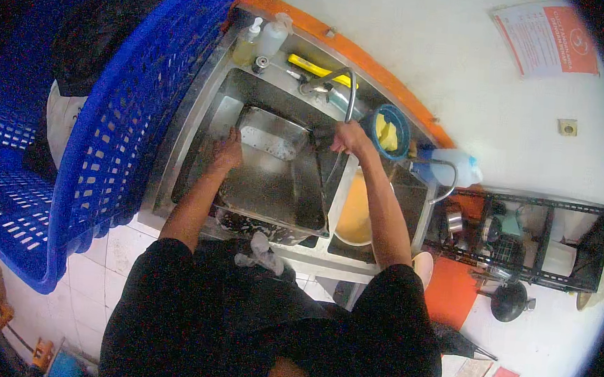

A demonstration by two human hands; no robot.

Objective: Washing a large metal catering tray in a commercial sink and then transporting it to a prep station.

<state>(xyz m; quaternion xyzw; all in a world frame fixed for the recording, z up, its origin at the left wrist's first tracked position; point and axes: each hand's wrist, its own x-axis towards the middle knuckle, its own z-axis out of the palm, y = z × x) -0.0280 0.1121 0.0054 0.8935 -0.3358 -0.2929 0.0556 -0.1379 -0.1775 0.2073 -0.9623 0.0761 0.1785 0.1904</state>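
A deep rectangular stainless steel pan (268, 178) sits tilted in the left sink basin (227, 86), its near rim raised over the front edge. My left hand (228, 152) grips the pan's left rim. My right hand (351, 138) is closed around the end of the curved metal faucet spout (351, 95), above the pan's right side. A thin stream, seemingly water, runs down from below that hand. Wet spots and droplets show inside the pan. Foamy suds (257, 227) lie on a dark surface under its near rim.
A large blue plastic basket (108, 101) stands close on the left. Soap bottles (246, 45) and a yellow-handled tool (310, 68) line the back ledge. Right of the basin are a blue tub (405, 127) with yellow contents and a container of orange-brown liquid (356, 208). A black rack (545, 242) holds kitchenware.
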